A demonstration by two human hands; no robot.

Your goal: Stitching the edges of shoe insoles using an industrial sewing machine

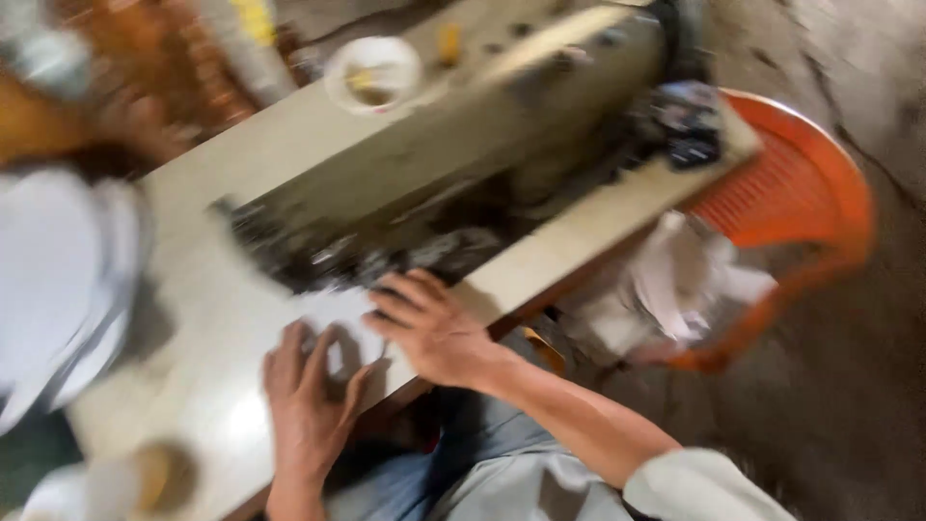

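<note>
The view is blurred by motion. My left hand (309,396) lies flat, fingers spread, on a small white piece of fabric (340,318) on the pale sewing table (212,386). Beside it my right hand (432,328) presses on the same piece with fingers extended, right in front of the needle area of the beige sewing machine (463,145). Neither hand grips anything. The dark needle zone (328,256) is smeared and its parts cannot be made out.
An orange plastic basket (801,193) holding white cloth (685,280) stands at the right of the table. A stack of white fabric (58,280) lies at the left. A white round cup-like object (374,72) sits behind the machine.
</note>
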